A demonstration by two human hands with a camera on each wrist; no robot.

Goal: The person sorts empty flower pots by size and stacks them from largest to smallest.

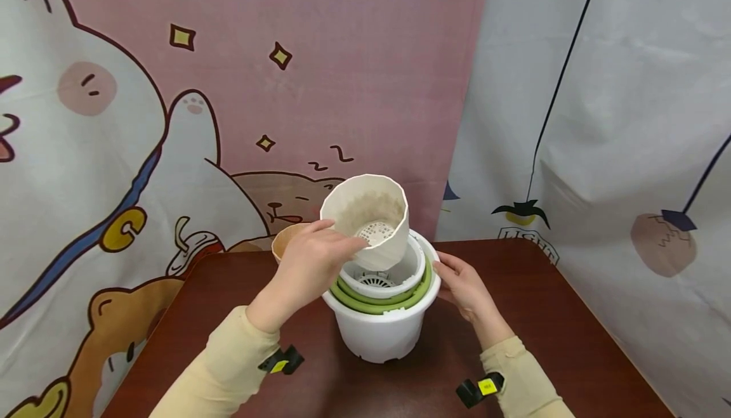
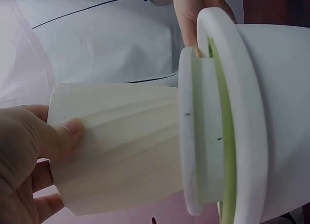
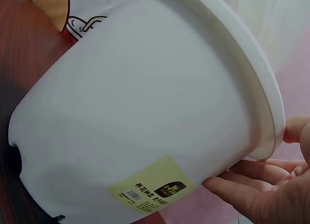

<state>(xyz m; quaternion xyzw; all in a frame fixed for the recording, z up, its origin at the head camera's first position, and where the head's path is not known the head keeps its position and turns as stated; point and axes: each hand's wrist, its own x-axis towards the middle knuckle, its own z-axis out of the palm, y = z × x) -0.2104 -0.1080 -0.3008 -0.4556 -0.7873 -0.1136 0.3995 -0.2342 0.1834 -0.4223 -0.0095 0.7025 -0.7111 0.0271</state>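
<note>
My left hand (image 1: 320, 256) pinches the rim of a faceted cream flower pot (image 2: 116, 146), thumb on the outer wall in the left wrist view. This pot is tilted, its stained inside and perforated bottom facing me, and its base is at the mouth of a smaller white pot (image 1: 419, 272). That white pot sits nested with a green pot (image 1: 365, 307) inside a large white flower pot (image 1: 379, 335). With thumb at the rim and fingers against the wall, my right hand (image 3: 271, 185) holds the large pot, which stands upright and bears a yellow label (image 3: 150, 187).
A tan pot (image 1: 284, 240) shows behind my left hand, mostly hidden. Everything stands on a dark red-brown table (image 1: 514, 316). Printed cloth curtains (image 1: 371, 75) hang close behind the table and along its right side.
</note>
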